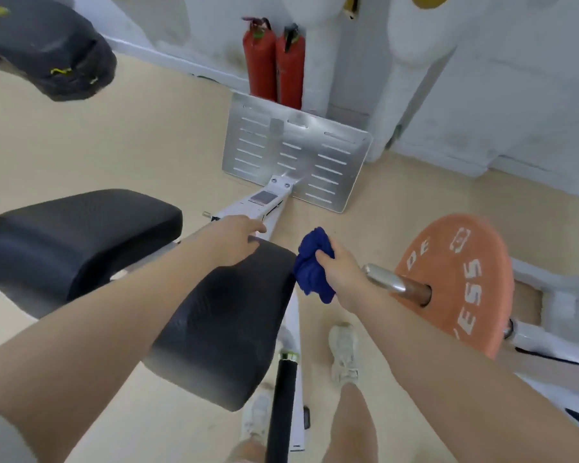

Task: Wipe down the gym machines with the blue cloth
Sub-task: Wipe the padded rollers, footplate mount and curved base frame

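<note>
The blue cloth (311, 262) is bunched up in my right hand (343, 279), held just to the right of a black padded seat (228, 322) of the gym machine. My left hand (231, 238) rests flat on the far top edge of that pad, fingers spread and holding nothing. A second black pad (77, 235) sits to the left. The machine's white frame (258, 205) runs forward to a slotted metal footplate (298, 155).
An orange weight plate (455, 282) on a chrome sleeve (391, 282) stands just right of my right hand. Two red fire extinguishers (274, 68) lean against the white wall. A black handle (283, 406) rises near my feet. Another dark pad (44, 45) hangs top left.
</note>
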Available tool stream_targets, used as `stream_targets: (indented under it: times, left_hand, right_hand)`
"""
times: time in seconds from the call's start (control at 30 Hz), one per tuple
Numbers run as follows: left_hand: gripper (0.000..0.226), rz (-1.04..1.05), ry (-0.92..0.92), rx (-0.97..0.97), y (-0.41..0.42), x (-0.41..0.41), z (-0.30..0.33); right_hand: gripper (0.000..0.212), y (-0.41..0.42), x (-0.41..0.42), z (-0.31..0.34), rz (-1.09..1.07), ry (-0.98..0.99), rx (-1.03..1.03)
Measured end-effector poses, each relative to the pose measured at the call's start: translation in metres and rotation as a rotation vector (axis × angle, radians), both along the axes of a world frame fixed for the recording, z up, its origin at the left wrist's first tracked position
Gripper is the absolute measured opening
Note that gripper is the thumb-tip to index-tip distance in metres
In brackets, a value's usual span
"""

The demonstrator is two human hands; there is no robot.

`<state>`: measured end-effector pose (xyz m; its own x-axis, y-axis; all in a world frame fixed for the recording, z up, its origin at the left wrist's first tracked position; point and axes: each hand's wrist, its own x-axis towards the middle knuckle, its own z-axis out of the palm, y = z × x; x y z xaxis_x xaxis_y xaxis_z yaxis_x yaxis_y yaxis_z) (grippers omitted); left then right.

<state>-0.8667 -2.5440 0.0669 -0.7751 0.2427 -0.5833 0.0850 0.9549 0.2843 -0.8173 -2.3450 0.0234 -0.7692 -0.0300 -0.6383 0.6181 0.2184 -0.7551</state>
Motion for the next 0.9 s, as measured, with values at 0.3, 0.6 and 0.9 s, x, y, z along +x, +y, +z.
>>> stream_targets:
  times: [0.3,0.6,0.9]
  left_hand:
    - [0.09,-0.035,-0.155,-0.438,-0.009,-0.039,-0.044]
    - [0.041,0.167,-0.296,-0.006,-0.06,-0.065,-0.078]
    - [0.026,0.241,-0.408,0.291,-0.098,-0.072,-0.1]
  right_hand:
    - [0.035,-0.011,-0.097,-0.108,0.143,-0.184,-0.215]
    - [0.02,-0.132,-0.144,-0.176,0.221,-0.534,-0.175]
    - [0.037,-0.15,-0.15,-0.198,0.414,-0.517,-0.162]
